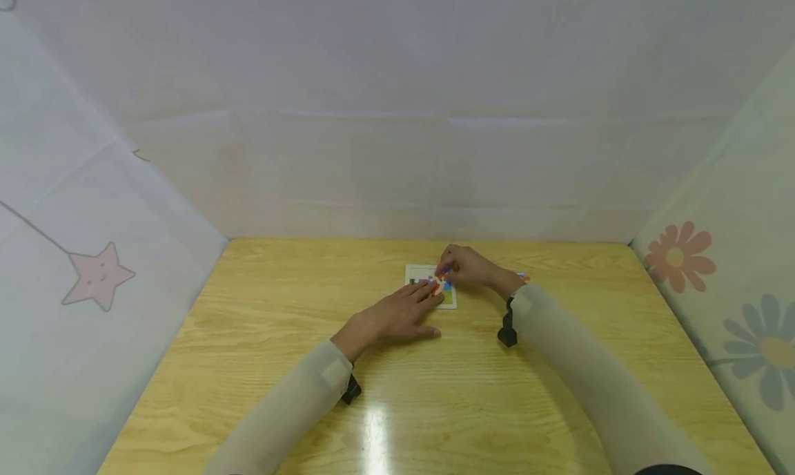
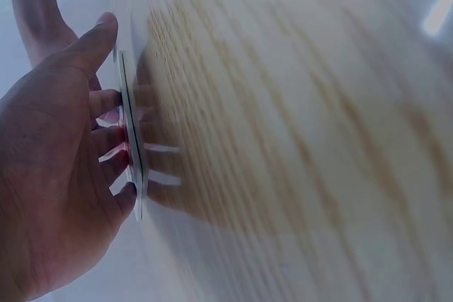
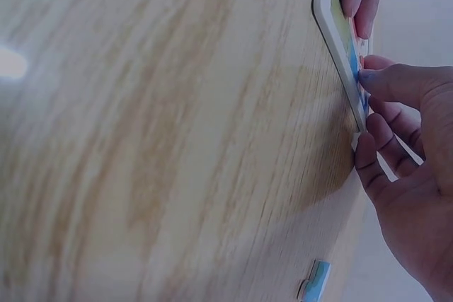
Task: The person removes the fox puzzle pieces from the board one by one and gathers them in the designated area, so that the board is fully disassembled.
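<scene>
A small flat puzzle board [image 1: 451, 302] with a white border and a colourful picture lies on the table. My left hand [image 1: 400, 313] rests on its near left part with the fingers extended and the thumb out to the side. In the left wrist view, the left fingertips [image 2: 126, 196] press on the board's upper face. My right hand [image 1: 468, 266] is bent over the board's right side, thumb and index finger pinching a small colourful puzzle piece [image 1: 442, 277] at the picture. The right wrist view shows the right thumb [image 3: 382, 83] close against the picture; the fingers mostly hide the piece.
Another loose puzzle piece [image 3: 318, 281] with a light blue face lies to the right of the board, partly behind the right wrist in the head view. The wooden table [image 1: 279, 337] is bounded by a pale cloth backdrop [image 1: 373, 178] at the back and both sides.
</scene>
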Demonstrator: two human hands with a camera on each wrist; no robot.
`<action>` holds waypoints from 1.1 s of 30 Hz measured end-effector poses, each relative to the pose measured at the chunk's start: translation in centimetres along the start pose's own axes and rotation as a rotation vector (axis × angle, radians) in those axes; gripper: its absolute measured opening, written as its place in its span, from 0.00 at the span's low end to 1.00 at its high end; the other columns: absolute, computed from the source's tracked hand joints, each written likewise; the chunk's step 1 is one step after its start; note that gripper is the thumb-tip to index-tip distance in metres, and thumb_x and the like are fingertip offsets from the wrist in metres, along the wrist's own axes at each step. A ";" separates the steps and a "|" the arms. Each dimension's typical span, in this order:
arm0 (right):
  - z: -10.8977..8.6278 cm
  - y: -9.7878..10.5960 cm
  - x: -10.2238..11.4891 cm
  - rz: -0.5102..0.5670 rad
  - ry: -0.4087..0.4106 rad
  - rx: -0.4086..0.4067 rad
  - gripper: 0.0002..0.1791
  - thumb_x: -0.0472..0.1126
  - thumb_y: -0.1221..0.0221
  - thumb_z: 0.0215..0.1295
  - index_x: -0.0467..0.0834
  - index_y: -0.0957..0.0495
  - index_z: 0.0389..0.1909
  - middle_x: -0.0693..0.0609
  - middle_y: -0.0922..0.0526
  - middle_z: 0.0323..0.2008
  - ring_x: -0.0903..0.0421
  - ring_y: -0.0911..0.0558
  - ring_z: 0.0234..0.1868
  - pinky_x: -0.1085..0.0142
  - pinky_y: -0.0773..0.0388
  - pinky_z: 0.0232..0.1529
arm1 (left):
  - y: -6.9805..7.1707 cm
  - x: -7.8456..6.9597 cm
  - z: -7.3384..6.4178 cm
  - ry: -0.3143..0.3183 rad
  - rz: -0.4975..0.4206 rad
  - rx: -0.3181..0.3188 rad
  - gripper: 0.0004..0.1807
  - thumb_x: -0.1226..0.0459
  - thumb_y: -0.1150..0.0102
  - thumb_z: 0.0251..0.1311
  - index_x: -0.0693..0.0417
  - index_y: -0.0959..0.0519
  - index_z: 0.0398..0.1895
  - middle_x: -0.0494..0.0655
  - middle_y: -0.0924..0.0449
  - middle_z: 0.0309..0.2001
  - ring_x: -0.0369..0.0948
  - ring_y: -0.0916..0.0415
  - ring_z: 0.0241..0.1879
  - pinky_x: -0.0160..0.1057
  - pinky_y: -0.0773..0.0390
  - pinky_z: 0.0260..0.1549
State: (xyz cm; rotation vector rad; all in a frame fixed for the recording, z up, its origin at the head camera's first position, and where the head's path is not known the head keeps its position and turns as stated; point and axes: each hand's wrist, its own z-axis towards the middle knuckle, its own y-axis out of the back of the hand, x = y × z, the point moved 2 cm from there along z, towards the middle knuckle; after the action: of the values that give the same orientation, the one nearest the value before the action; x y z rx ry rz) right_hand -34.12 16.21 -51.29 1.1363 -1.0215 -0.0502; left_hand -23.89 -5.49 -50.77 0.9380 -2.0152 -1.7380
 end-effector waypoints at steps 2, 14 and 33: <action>0.0 0.0 0.1 -0.003 0.002 0.000 0.09 0.30 0.36 0.73 0.38 0.11 0.48 0.41 0.20 0.51 0.47 0.20 0.52 0.51 0.19 0.51 | -0.1 0.0 0.0 0.000 0.004 0.001 0.45 0.34 0.59 0.79 0.49 0.50 0.88 0.54 0.59 0.87 0.52 0.61 0.86 0.56 0.50 0.82; 0.0 -0.3 0.1 0.012 -0.040 0.003 0.07 0.29 0.37 0.73 0.39 0.12 0.46 0.43 0.23 0.51 0.48 0.19 0.51 0.56 0.22 0.48 | 0.0 0.1 0.1 0.007 0.018 0.013 0.46 0.33 0.59 0.78 0.48 0.51 0.88 0.52 0.60 0.87 0.51 0.62 0.86 0.55 0.51 0.82; 0.1 -0.2 0.0 -0.015 -0.038 -0.004 0.08 0.29 0.37 0.72 0.39 0.12 0.46 0.42 0.20 0.50 0.49 0.21 0.47 0.56 0.23 0.47 | 0.3 -0.1 0.1 0.015 0.014 0.026 0.47 0.33 0.58 0.77 0.47 0.51 0.88 0.53 0.60 0.87 0.52 0.61 0.86 0.56 0.50 0.82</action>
State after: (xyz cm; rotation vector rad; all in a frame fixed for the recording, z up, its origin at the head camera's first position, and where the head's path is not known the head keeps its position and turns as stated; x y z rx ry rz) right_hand -34.12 16.01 -51.49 1.1433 -1.0468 -0.0861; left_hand -23.92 -5.35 -50.49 0.9404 -2.0347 -1.6966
